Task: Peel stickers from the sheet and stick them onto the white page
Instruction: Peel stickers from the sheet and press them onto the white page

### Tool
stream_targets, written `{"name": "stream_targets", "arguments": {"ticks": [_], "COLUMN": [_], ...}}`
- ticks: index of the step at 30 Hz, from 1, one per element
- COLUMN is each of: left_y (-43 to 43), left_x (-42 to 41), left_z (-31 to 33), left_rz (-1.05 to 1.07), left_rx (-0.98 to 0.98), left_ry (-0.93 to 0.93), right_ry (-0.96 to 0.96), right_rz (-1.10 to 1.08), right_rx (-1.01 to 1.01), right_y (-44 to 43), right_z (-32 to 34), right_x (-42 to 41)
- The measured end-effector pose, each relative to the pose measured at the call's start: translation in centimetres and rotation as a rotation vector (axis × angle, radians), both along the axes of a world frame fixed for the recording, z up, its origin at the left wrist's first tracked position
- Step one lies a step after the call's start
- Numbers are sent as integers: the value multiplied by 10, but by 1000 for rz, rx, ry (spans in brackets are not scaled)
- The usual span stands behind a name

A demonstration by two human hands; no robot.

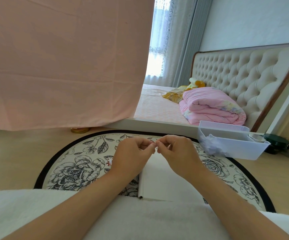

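Note:
A white page [159, 181] lies on the round floral mat [74, 170], its near edge against my lap. Above the page's far end, my left hand [131, 158] and my right hand [176, 151] meet fingertip to fingertip, both with curled fingers. Together they pinch a tiny sticker [156, 146] that is mostly hidden between the fingertips. A small red and white sticker [109, 161] shows on the mat just left of my left wrist. Whether a sticker sheet lies under my left hand, I cannot tell.
A clear plastic bin [230, 144] with white scraps stands at the mat's right edge, a dark jar [277, 142] beyond it. A bed with a folded pink quilt [211, 106] is behind. A pink cloth [62, 63] hangs at the left. White fabric covers my lap.

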State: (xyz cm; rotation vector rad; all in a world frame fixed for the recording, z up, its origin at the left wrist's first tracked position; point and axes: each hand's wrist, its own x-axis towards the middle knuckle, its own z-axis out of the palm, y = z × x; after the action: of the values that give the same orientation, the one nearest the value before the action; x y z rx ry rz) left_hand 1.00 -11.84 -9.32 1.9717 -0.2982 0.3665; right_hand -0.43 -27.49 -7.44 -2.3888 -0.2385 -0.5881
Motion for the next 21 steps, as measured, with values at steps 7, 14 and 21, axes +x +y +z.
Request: {"name": "stream_targets", "arguments": {"ticks": [7, 14, 21], "left_y": [2, 1, 0], "left_x": [4, 6, 6], "left_z": [-4, -3, -3], "left_rz": [-35, -95, -141], "left_rx": [-14, -16, -45], "left_ry": [3, -2, -3], "right_ry": [-29, 56, 196], "right_rz": [14, 60, 107], "right_rx": [-62, 107, 323], "right_y": [1, 1, 2], "right_z": [0, 4, 9], "right_x": [-1, -1, -4]}}
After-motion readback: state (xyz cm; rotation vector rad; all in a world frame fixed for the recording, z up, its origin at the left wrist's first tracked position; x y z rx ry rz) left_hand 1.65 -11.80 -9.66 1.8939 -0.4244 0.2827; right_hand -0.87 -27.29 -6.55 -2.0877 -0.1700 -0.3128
